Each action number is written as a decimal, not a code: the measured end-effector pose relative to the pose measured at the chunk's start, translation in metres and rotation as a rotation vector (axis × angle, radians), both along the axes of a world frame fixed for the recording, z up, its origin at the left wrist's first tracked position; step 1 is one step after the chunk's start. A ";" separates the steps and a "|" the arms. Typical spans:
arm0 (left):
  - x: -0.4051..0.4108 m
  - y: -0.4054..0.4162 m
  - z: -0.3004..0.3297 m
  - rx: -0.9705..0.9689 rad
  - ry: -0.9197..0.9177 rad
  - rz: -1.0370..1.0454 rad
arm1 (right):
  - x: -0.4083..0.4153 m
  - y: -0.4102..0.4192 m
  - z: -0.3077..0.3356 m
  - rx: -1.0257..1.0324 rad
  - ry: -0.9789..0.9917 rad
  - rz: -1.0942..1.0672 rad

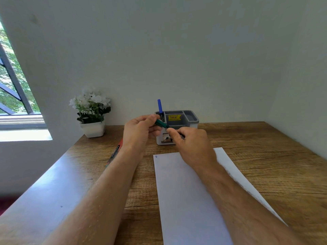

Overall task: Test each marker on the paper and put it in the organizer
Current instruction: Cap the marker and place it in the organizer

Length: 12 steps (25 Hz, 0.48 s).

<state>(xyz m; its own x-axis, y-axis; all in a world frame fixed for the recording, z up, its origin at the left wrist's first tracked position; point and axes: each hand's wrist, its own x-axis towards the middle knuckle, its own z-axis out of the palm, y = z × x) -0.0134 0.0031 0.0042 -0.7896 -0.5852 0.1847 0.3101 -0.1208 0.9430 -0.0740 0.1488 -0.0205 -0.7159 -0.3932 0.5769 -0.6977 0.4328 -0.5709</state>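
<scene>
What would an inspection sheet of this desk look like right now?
Surface: wooden desk, bare grain showing.
Job's things: green marker held in both hands; blue marker upright in the grey organizer; paper with one small blue mark near its far left corner.
Clutter: red packet under the left forearm; potted white flowers.
Hands: left hand and right hand grip the green marker.
Cables: nothing seen.
Surroundings: plain wall, window at left.

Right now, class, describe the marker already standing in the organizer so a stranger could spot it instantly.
Find the grey organizer against the back wall of the wooden table. In its left compartment stands the blue marker, upright. Unlike the green marker gripped in both hands, nobody touches it.
</scene>
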 end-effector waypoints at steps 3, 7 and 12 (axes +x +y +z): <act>0.003 -0.011 0.005 0.120 0.066 0.049 | -0.001 0.004 -0.002 -0.087 -0.040 0.035; 0.006 -0.016 0.004 0.239 0.098 -0.041 | 0.000 0.003 -0.004 -0.283 -0.179 0.110; 0.010 -0.016 0.005 0.304 0.123 -0.232 | 0.002 0.001 0.001 -0.458 -0.284 0.268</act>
